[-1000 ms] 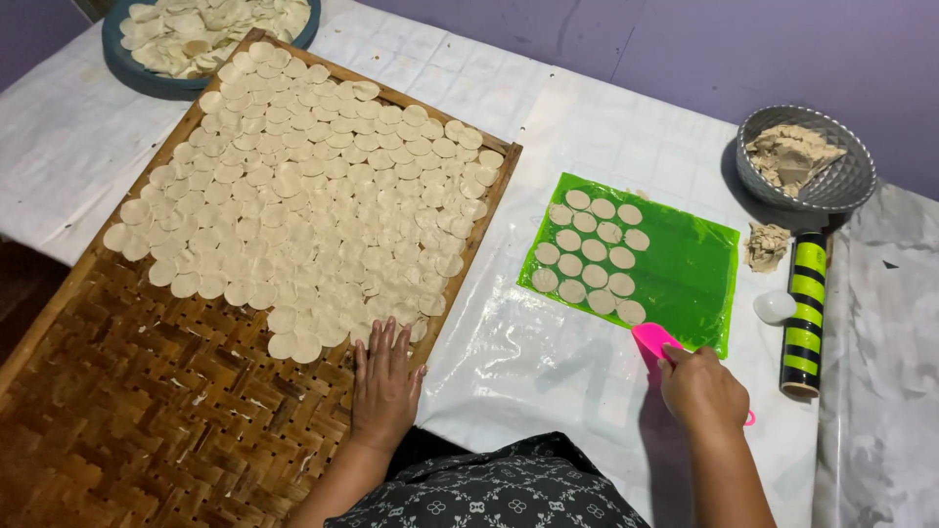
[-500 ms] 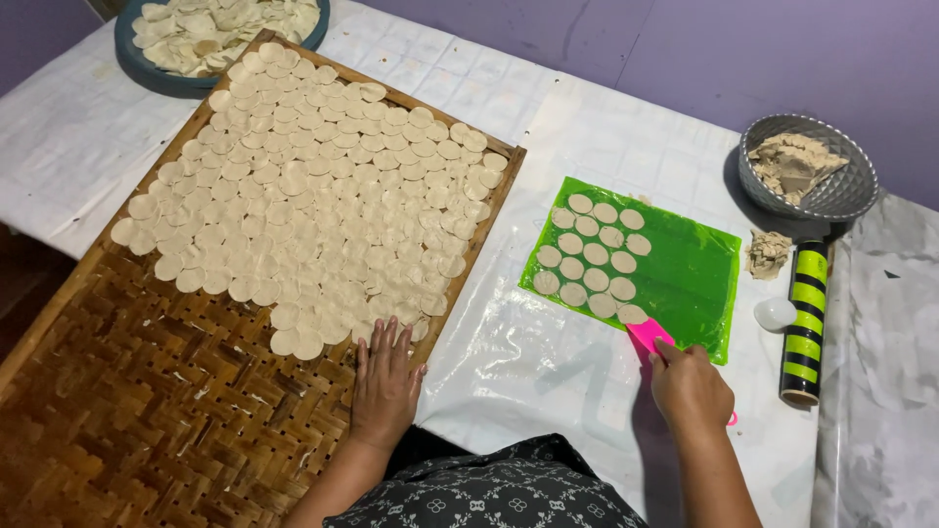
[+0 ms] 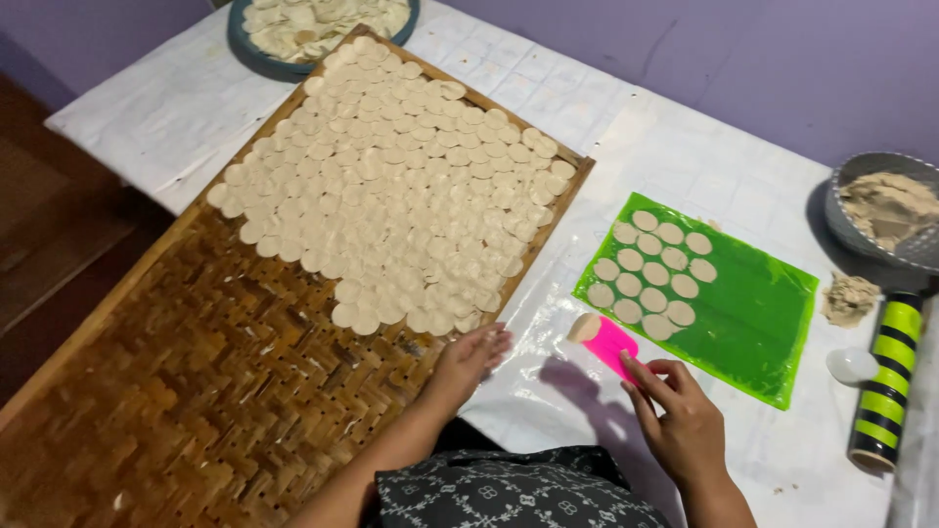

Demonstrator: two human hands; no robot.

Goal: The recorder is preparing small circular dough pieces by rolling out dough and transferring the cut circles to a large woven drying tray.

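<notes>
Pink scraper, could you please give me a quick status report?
Right hand holds pink scraper, a dough disc on its tip. Left hand rests on woven tray. Nothing in the way.

We look steeply down from our head, close over the counter [image 3: 685,147], facing its far edge and the purple wall [image 3: 763,59]

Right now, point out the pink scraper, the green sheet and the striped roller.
pink scraper [image 3: 608,340], head view, middle of blade.
green sheet [image 3: 753,313], head view, bare middle.
striped roller [image 3: 885,386], head view, mid-barrel.
</notes>
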